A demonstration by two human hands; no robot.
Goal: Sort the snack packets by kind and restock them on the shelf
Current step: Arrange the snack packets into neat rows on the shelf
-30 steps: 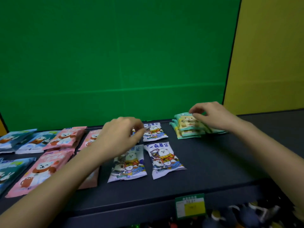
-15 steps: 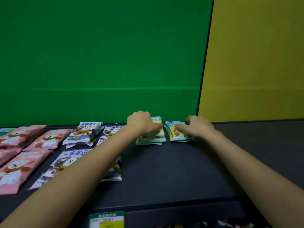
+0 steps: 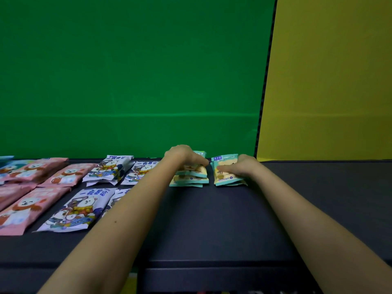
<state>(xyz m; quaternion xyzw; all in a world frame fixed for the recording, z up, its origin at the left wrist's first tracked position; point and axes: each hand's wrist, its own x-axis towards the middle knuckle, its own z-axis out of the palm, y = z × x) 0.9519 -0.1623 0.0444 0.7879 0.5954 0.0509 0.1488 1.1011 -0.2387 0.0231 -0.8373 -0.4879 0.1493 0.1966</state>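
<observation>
Two small stacks of teal-and-yellow snack packets lie side by side at the back of the dark shelf (image 3: 212, 225). My left hand (image 3: 182, 154) grips the left stack (image 3: 191, 179) from above. My right hand (image 3: 239, 167) presses on the right stack (image 3: 224, 177), fingers laid across its top packet. To the left lie white-and-blue bear packets (image 3: 76, 211), two near the front and two stacked at the back (image 3: 110, 169). Pink bear packets (image 3: 25, 206) lie farther left, partly cut off by the frame edge.
A green wall (image 3: 131, 77) stands behind the shelf, with a yellow panel (image 3: 331, 81) at the right. The dark shelf surface stretches right of the teal stacks. A blue packet corner (image 3: 6, 159) shows at the far left back.
The view has shifted right. My left hand left the white-and-blue packets and came onto the teal packets; the single teal pile now stands as two stacks, one under each hand.
</observation>
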